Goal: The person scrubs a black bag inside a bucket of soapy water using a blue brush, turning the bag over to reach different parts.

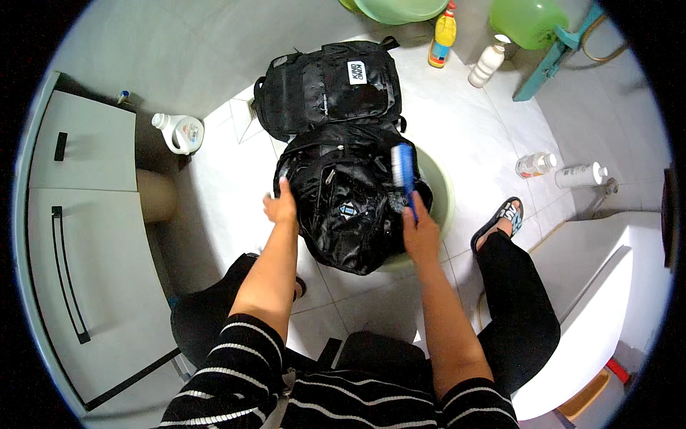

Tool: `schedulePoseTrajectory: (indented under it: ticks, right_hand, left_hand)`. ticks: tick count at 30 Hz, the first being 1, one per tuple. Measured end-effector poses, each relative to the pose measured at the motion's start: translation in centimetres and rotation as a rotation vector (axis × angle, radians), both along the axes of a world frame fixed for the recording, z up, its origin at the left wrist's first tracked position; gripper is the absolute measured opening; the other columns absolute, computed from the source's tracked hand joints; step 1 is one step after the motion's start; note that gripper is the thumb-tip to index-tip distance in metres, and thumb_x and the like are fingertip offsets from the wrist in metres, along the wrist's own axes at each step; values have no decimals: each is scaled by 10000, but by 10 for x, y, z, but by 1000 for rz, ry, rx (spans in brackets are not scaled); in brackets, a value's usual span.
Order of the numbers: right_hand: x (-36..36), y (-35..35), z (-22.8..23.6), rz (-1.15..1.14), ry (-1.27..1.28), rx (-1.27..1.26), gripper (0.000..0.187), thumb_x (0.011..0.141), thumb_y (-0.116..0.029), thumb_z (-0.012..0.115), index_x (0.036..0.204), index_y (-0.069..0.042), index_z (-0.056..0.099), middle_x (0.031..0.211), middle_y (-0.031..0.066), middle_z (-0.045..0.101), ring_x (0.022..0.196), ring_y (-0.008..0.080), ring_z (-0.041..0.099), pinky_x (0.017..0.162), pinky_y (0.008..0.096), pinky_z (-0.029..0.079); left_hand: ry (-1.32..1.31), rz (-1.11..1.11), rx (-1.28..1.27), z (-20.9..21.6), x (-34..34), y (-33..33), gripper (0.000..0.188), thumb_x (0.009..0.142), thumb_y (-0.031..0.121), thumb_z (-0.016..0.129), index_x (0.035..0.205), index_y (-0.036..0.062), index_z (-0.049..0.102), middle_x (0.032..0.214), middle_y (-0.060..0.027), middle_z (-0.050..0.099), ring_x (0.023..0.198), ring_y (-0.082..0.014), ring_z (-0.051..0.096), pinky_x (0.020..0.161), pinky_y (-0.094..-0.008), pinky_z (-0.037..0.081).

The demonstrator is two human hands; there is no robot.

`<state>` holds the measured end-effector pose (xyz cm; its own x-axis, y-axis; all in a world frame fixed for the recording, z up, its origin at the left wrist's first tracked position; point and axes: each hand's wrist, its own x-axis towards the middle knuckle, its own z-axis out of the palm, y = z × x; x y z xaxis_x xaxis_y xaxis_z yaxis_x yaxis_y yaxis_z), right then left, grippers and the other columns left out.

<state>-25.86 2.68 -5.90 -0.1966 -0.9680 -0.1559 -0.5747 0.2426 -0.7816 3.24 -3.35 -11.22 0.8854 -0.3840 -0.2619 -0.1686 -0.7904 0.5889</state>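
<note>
A wet black backpack [336, 236] with a small badge on its front rests over a pale green basin [444, 187], hiding most of it. My right hand [421, 234] is closed round the handle of a blue scrubbing brush [404, 170] with pale bristles, over the bag's right side. The brush head is slightly blurred, and I cannot tell if the bristles touch the fabric. At the bag's left edge is my left hand [281, 207], with its visible fingers spread and against the side; some fingers are hidden. Just beyond lies a second black backpack [307, 89] with a white patch.
A white cabinet [89, 250] stands left, near a white jug [182, 134]. At the back are a yellow spray bottle [444, 39] and a white pump bottle [489, 64]. Two white bottles lie right, above a white fixture [593, 300]. My slippered foot [504, 218] flanks the basin.
</note>
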Motion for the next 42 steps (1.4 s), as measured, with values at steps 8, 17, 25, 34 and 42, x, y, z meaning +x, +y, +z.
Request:
schedulePoseTrajectory:
  ticks: [8, 17, 25, 34, 42]
  right_hand:
    - [37, 23, -43, -8, -62, 28, 468, 868, -388, 529, 1289, -192, 474, 920, 225, 631, 793, 425, 602, 719, 452, 477]
    - [5, -6, -26, -182, -235, -35, 433, 891, -290, 537, 1242, -38, 507, 1037, 182, 621, 905, 252, 595, 796, 320, 447]
    - [-18, -13, 26, -289, -412, 2, 434, 905, -302, 516, 1209, 7, 521, 1001, 199, 627, 910, 248, 595, 792, 330, 445]
    - [18, -17, -28, -140, -66, 105, 490, 920, -393, 419, 1298, -82, 440, 1072, 268, 581, 971, 426, 566, 822, 446, 454]
    - [19, -45, -122, -247, 104, 621, 657, 921, -370, 458, 1395, -64, 121, 1007, 284, 596, 908, 434, 583, 787, 465, 455]
  left_hand:
    - [1301, 222, -214, -56, 23, 28, 853, 729, 656, 540, 1351, 97, 370, 1366, -128, 402, 1224, -372, 384, 989, -603, 253]
    - [324, -250, -589, 75, -56, -14, 382, 790, 337, 684, 801, -33, 587, 769, -95, 627, 668, -179, 563, 608, -320, 463]
    - [-107, -1554, -160, 72, -162, 44, 656, 688, 463, 709, 1173, 46, 559, 1280, -217, 455, 1217, -382, 389, 1041, -480, 254]
    - [-338, -1624, 485, 19, -157, 48, 824, 745, 640, 530, 1428, 322, 195, 1472, -251, -58, 1358, -432, -31, 1005, -659, 16]
    - [-254, -1839, 894, -84, -182, -3, 624, 844, 496, 453, 1382, 204, 333, 1467, -252, 70, 1355, -437, -60, 1015, -640, -64]
